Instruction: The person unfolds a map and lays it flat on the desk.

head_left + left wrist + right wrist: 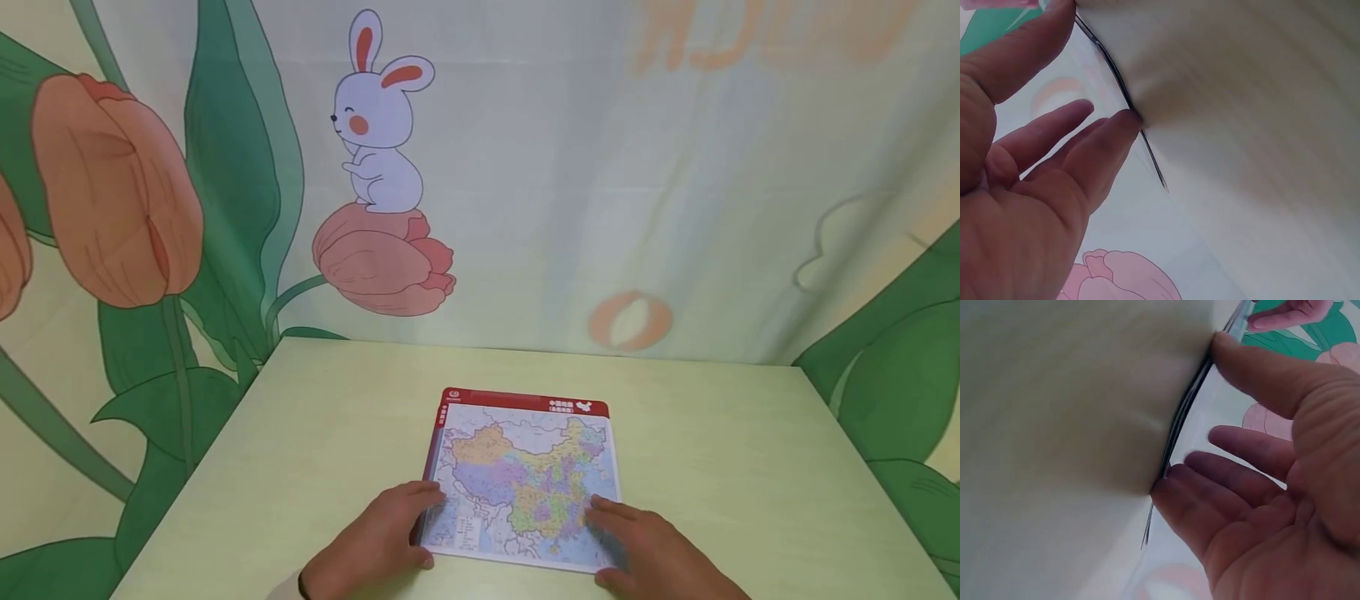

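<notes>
A flat map puzzle board (517, 483) with a red top border and a multicoloured map of China lies face up near the table's front edge. At its left edge, my left hand (382, 533) has its fingertips over the side and its thumb by the lower left corner. My right hand (656, 542) rests at the right edge in the same way, thumb near the lower right corner. In the left wrist view, loosely extended fingers (1107, 147) meet the board's thin dark edge (1113, 69). The right wrist view shows fingertips and thumb along the opposite edge (1185, 406).
The pale yellow-green table (337, 417) reaches back to a hanging curtain (562, 167) printed with a rabbit, tulips and green leaves. A dark band (303, 586) circles the left wrist, beside a light sleeve (285, 590).
</notes>
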`<action>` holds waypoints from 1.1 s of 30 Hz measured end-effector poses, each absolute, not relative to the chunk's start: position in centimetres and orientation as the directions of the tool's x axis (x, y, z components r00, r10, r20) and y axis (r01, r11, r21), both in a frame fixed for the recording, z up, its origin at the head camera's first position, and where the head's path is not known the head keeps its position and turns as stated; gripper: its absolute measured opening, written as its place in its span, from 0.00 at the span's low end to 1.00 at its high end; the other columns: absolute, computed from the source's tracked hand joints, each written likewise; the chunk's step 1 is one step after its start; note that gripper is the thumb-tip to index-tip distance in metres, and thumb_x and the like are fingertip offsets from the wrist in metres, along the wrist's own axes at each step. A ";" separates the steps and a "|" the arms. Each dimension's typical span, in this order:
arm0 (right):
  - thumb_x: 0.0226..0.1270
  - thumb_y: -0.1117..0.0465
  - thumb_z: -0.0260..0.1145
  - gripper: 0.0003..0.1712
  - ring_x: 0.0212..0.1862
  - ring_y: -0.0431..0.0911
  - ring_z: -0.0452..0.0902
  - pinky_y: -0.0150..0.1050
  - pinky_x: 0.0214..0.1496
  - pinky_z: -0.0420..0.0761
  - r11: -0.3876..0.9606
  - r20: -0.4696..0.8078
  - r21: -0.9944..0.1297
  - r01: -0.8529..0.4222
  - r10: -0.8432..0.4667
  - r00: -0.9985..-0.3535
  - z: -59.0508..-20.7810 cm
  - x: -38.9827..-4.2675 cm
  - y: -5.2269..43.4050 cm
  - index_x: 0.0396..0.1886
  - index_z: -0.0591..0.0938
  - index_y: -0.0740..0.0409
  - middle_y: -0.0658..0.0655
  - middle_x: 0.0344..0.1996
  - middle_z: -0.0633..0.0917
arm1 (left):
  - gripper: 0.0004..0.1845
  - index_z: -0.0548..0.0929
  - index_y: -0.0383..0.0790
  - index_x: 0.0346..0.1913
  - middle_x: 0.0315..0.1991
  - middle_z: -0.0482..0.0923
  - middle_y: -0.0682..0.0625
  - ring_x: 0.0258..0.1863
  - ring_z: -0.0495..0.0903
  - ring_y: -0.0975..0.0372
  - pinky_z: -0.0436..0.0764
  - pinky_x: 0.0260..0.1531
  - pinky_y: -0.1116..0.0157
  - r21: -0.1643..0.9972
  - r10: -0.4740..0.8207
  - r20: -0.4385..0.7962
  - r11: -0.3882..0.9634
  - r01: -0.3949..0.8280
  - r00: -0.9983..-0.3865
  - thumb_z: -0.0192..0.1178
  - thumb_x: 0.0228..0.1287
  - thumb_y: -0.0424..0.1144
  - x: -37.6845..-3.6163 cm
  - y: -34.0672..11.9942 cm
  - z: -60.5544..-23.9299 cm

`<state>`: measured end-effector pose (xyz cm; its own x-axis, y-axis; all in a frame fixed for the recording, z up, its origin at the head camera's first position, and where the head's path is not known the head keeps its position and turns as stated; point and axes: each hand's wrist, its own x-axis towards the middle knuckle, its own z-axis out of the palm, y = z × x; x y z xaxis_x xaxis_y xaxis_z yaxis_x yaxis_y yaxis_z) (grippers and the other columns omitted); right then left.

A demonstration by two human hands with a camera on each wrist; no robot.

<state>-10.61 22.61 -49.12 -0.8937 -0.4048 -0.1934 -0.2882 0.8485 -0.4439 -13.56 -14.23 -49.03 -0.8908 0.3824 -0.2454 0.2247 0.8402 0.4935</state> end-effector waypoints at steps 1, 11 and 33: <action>0.58 0.48 0.83 0.41 0.70 0.60 0.79 0.61 0.66 0.80 0.856 -0.220 -0.448 -0.258 -0.385 -0.897 -49.2 -10.7 22.6 0.70 0.81 0.52 0.57 0.72 0.80 | 0.39 0.81 0.38 0.69 0.72 0.77 0.44 0.72 0.74 0.45 0.75 0.71 0.45 0.489 0.393 -0.236 0.838 0.240 -0.889 0.84 0.52 0.40 -13.6 -14.2 -49.1; 0.56 0.41 0.82 0.43 0.64 0.54 0.83 0.60 0.65 0.81 0.897 -0.348 -0.419 -0.144 -0.305 -0.886 -49.1 -11.2 22.1 0.71 0.81 0.48 0.52 0.67 0.84 | 0.25 0.85 0.43 0.62 0.58 0.84 0.51 0.56 0.79 0.57 0.82 0.64 0.51 0.392 0.439 -0.259 0.862 0.322 -0.860 0.77 0.63 0.42 -13.4 -14.2 -48.9; 0.58 0.51 0.83 0.36 0.61 0.46 0.85 0.52 0.63 0.84 0.848 -0.183 -0.473 -0.237 -0.358 -0.916 -49.6 -12.5 24.5 0.67 0.84 0.48 0.47 0.61 0.88 | 0.24 0.89 0.54 0.61 0.49 0.83 0.60 0.50 0.74 0.61 0.84 0.57 0.62 0.414 0.453 -0.282 0.853 0.318 -0.846 0.78 0.61 0.45 -12.8 -13.8 -49.2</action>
<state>-12.53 24.48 -49.58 -0.9158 -0.3577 -0.1826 -0.2371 0.8485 -0.4732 -12.80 -13.79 -49.19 -0.8459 0.4525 -0.2823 0.3184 0.8530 0.4135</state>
